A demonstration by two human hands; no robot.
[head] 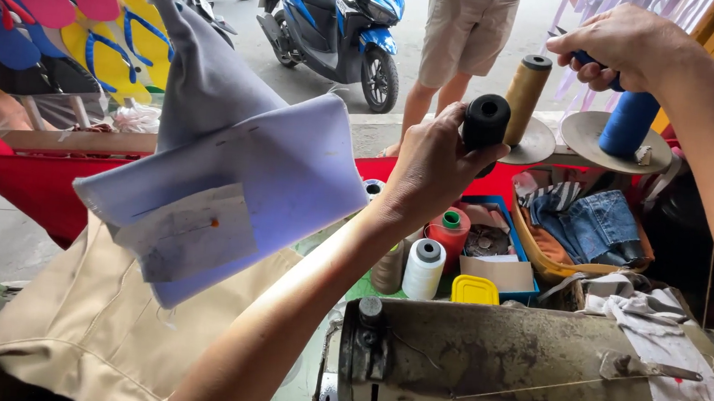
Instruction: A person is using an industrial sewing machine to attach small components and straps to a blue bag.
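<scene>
Hands: left hand [436,160] clamped around a black cylindrical thread spool [486,122], held up in the air just left of the thread stand; right hand [619,47] closed over the top of a blue thread cone [629,122].
Blue cone: upright on a round tan metal stand plate [587,134], at the far right edge.
Neighbour spool: tall tan thread cone [525,91] upright on its own plate, just beside the black spool, whether touching cannot be told.
Near edge: worn olive-grey sewing machine head [496,377] runs across the bottom, below both forearms.
Worktop clutter: white spool [424,268], red spool with green core [449,233], yellow-lidded box [475,289], folded denim in a basket [584,223]; tightly packed under the left wrist.
Left side: lavender cloth piece with pinned paper pattern [230,190] hangs close to the left forearm; beige fabric [101,325] below it.
Open room: only the air between the two hands, above the stand.
Beyond: blue scooter [337,21], a person standing in khaki shorts [464,31].
</scene>
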